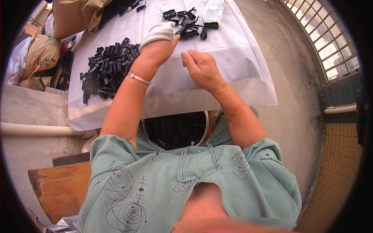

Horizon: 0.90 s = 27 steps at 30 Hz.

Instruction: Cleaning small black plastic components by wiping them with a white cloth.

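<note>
My left hand [160,40], partly covered by a pale grey-white glove and with its thumb bare, is closed above the middle of the table. Whatever its fingers grip is hidden from this side. To its right, and a little nearer to me, my right hand [203,70] makes a bare fist; I cannot see what is inside. A heap of small black plastic parts [110,68] lies left of my left forearm. Just beyond my hands, several loose black parts with thin arms [189,27] are scattered on the cloth.
A white tablecloth [171,99] covers the table. At its far edge lies a clear plastic bottle [213,11]. A round bucket [206,123] of dark parts stands between my knees, under the near edge. Brown sacks [72,17] crowd the far left; a barred window [330,35] is at right.
</note>
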Tool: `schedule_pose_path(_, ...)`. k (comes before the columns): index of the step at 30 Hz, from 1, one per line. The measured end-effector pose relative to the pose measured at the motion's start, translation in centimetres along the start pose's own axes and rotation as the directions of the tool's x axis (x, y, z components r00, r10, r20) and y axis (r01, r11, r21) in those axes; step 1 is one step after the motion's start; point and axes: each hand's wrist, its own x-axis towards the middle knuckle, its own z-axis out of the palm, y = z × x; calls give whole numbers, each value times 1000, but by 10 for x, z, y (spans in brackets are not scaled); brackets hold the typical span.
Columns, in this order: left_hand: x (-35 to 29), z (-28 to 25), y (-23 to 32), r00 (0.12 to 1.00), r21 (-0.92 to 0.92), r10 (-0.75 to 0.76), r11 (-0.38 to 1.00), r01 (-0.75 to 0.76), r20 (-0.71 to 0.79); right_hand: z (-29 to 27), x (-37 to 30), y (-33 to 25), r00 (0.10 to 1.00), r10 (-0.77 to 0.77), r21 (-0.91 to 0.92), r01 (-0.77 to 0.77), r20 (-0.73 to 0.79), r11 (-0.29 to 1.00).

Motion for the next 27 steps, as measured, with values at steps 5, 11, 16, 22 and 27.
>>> schedule_pose_path(5,8,38,2,986,16,-137,991,136,93,-3,0,0,1000,1,4,0,-22,1000)
schedule_pose_path(11,-21,-2,10,1000,-44,-24,999,24,-5,-13,4,-4,963,-183,-195,144,-198,970)
schedule_pose_path(16,-52,-24,19,991,-284,92,951,-118,-102,-10,4,0,923,-275,-444,134,-268,886)
schedule_pose_path(22,-71,-28,25,980,-901,-197,431,50,-40,-2,-4,-16,975,210,174,-220,73,960)
schedule_pose_path(27,-77,-34,37,962,-949,-264,279,146,70,-2,-8,-21,949,103,189,-164,297,968)
